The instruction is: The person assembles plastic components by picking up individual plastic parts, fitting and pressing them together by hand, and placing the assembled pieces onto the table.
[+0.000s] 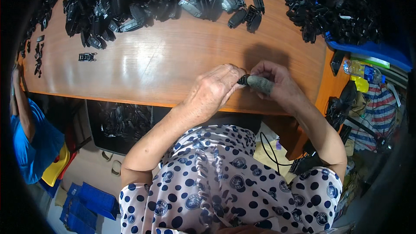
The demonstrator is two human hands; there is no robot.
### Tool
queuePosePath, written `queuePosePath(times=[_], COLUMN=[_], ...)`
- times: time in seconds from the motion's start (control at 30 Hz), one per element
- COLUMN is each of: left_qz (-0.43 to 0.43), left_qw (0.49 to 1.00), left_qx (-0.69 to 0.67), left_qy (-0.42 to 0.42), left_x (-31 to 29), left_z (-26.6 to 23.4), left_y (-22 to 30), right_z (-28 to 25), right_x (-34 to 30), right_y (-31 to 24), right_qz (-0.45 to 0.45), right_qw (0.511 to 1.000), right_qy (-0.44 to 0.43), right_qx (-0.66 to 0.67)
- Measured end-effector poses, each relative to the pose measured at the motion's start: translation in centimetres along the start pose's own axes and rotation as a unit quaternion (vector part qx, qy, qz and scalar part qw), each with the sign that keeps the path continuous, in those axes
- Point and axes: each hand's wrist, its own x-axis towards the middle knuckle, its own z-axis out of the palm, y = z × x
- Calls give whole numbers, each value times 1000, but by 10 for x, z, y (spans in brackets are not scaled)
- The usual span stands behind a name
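Observation:
Above the table's near edge, my left hand (pixel 213 86) pinches a small black plastic part (pixel 242 79) between its fingertips. My right hand (pixel 279 81) meets it from the other side, fingers curled in on the same part. A grey knitted finger cover (pixel 260 85) sits on one digit of the right hand and presses against the part. Most of the part is hidden by the fingers, so its full shape cannot be made out. Off to the left, a similar-looking black part with small prongs (pixel 87 56) lies alone on the wooden table (pixel 173 73).
Heaps of black and grey plastic pieces (pixel 130 8) cover the far side. More black pieces fill a blue tray (pixel 372 52) at right. A dark bin of parts (pixel 125 121) stands below the edge. A person in a blue shirt (pixel 37 138) is at far left.

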Motion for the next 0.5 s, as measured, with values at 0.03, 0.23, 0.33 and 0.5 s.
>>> queuePosePath(times=[0.03, 0.23, 0.33, 0.5], left_qz=[3, -74, -35, -208], left_qw=[1000, 995, 986, 861], left_qx=[-3, -44, -155, -464], left_qy=[3, -51, 52, 16], left_x=[-1, -4, -8, -12], left_z=[1, -2, 4, 2], left_y=[0, -5, 3, 42], right_z=[1, 9, 20, 38], right_x=[-1, 0, -11, -30], right_y=[1, 11, 17, 14], right_qz=[7, -6, -112, -356], right_qw=[1000, 995, 975, 932], right_qy=[7, -14, -54, -34], right_qx=[4, 101, 183, 53])
